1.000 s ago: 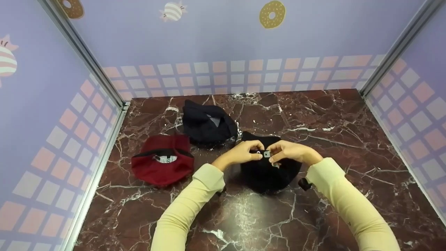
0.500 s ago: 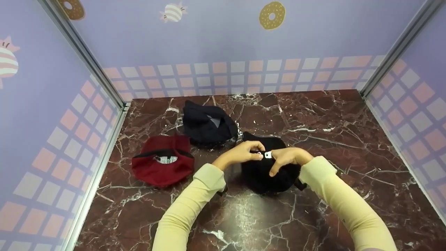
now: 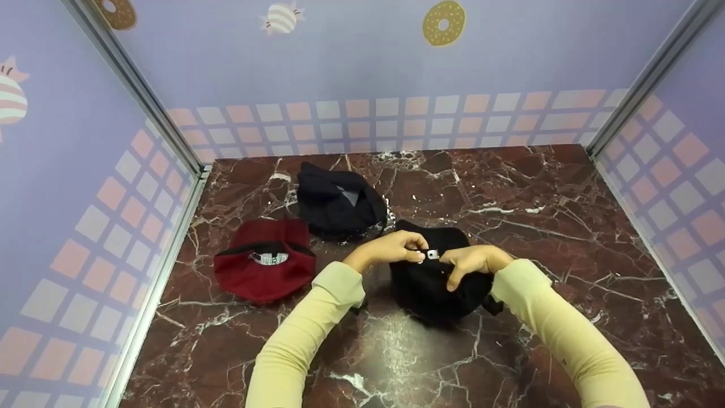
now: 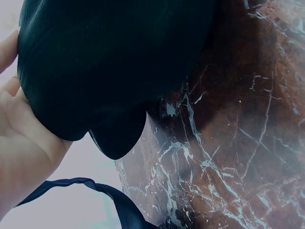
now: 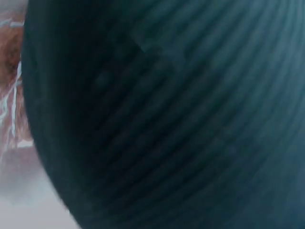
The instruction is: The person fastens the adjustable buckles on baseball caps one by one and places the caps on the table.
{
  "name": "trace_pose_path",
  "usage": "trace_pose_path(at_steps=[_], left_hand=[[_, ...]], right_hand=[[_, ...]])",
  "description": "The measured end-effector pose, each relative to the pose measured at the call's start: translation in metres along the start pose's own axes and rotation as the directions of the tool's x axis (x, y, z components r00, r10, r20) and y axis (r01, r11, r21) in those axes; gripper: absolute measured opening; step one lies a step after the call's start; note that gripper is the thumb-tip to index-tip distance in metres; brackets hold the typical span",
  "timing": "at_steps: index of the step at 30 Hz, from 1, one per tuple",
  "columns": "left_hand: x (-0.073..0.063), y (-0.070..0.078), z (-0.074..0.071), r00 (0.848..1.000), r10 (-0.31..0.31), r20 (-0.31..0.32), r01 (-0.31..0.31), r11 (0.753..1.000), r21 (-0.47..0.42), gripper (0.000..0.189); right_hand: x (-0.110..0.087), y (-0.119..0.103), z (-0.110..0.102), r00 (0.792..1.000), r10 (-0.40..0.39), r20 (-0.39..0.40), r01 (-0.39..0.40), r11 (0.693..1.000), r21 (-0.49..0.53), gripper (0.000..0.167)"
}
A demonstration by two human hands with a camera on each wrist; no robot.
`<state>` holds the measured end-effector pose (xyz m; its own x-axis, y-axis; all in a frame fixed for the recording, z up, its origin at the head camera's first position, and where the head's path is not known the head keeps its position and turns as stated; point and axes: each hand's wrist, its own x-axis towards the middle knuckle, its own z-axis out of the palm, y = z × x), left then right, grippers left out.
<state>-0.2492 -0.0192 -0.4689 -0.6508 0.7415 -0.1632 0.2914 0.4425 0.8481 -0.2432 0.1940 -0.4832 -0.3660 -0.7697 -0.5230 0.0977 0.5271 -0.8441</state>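
Observation:
A black cap (image 3: 431, 294) with a ribbed weave is in front of me in the head view. My left hand (image 3: 391, 247) pinches the cap's back strap beside a small shiny metal buckle (image 3: 433, 254). From the other side my right hand (image 3: 473, 262) holds the cap next to the buckle; its thumb is spread away towards me and its other fingers are partly hidden. In the left wrist view the left hand (image 4: 28, 129) is at the edge of the dark cap (image 4: 105, 67). The cap's ribbed surface (image 5: 181, 119) fills the right wrist view, hiding the right hand.
A red cap (image 3: 266, 277) lies to the left, showing its inside and a printed white label. Behind it lies a dark navy cap (image 3: 340, 201). All are on a brown marbled tabletop (image 3: 544, 226) enclosed by purple patterned walls (image 3: 362, 56).
My right thumb has lifted off the buckle area and spread away, and the right fingers have shifted. The left hand keeps its pinch. The black cap has moved slightly towards me.

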Motion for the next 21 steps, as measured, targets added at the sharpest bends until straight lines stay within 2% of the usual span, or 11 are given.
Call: trace_pose_path(at_steps=[5, 8, 14, 17, 21], left_hand=[[-0.003, -0.003, -0.001, 1.0, -0.014, 0.011, 0.014, 1.0, 0.008, 0.024], [-0.004, -0.005, -0.001, 0.999, -0.029, 0.015, 0.029, 1.0, -0.003, 0.024], [-0.004, -0.009, -0.002, 0.999, -0.046, 0.012, 0.047, 0.998, -0.034, 0.025], [-0.005, -0.01, -0.003, 0.998, -0.058, 0.015, 0.059, 0.998, -0.028, 0.025], [-0.006, -0.011, -0.004, 0.997, -0.068, 0.027, 0.068, 0.998, -0.017, 0.025]], right_hand=[[-0.009, 0.0, 0.0, 0.998, -0.053, 0.028, 0.054, 0.998, -0.026, 0.03], [-0.014, -0.003, 0.002, 0.997, -0.071, 0.012, 0.072, 0.993, -0.089, 0.032], [-0.024, -0.008, 0.009, 0.998, -0.05, -0.025, 0.042, 0.962, -0.269, 0.044], [-0.027, -0.006, 0.012, 1.0, -0.029, -0.009, 0.024, 0.946, -0.324, 0.05], [-0.029, -0.001, 0.014, 0.999, -0.027, 0.023, 0.033, 0.944, -0.327, 0.04]])
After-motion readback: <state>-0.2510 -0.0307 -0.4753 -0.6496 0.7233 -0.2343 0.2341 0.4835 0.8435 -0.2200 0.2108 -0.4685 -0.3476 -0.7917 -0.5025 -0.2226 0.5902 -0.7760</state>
